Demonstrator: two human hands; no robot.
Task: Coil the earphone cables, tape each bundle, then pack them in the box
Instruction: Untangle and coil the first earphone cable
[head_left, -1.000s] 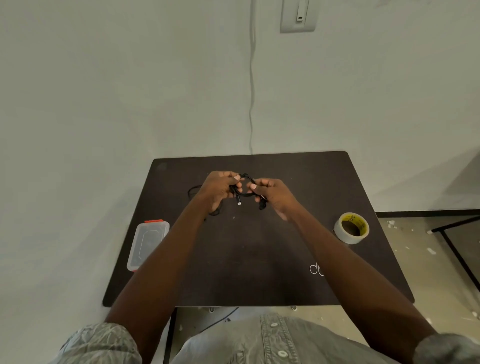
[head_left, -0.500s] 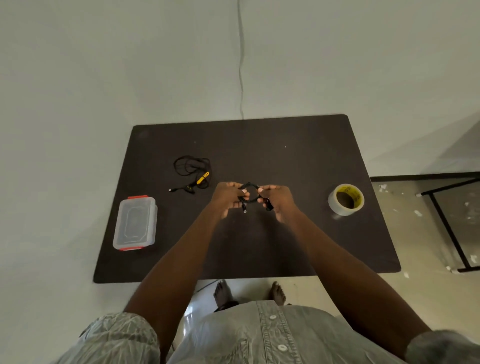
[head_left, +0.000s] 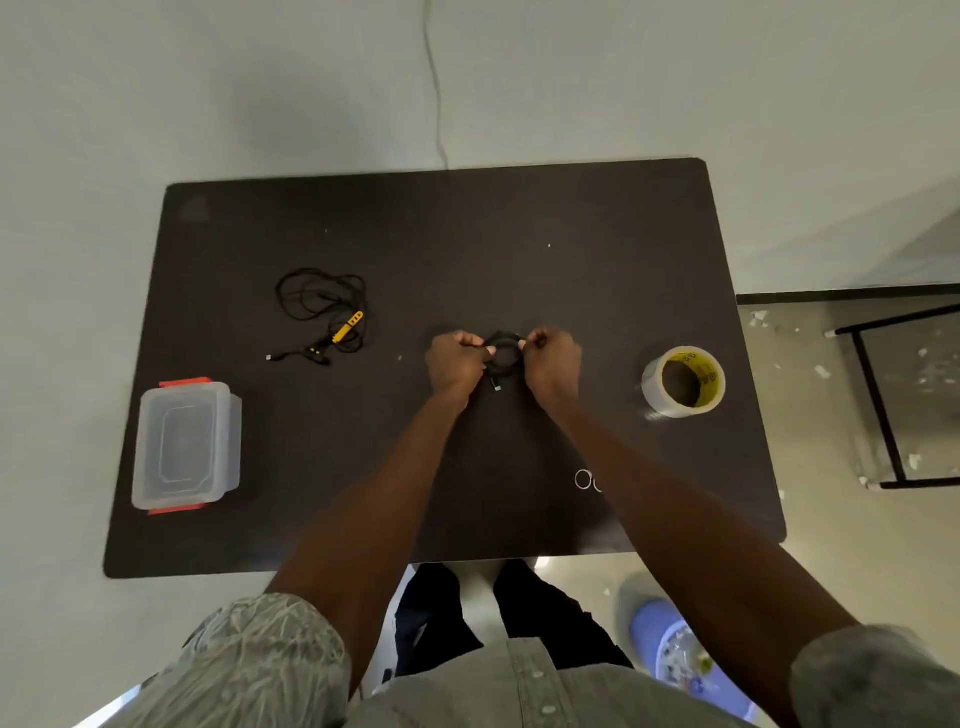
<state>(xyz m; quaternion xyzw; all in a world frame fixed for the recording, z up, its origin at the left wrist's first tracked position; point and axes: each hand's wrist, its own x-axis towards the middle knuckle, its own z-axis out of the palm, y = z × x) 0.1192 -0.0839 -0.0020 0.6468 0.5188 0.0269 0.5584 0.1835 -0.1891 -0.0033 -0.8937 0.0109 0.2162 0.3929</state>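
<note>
Both hands (head_left: 503, 361) still pinch coiled cable (head_left: 503, 364), unmoved over table.

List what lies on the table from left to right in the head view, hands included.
Lidded plastic box → loose black earphone cable with a yellow piece → left hand → coiled black cable pinched between both hands → right hand → roll of tape.

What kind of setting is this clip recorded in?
Probably a bare spare room or makeshift workspace, not a furnished office: one dark table against a plain wall, and a debris-speckled floor.
</note>
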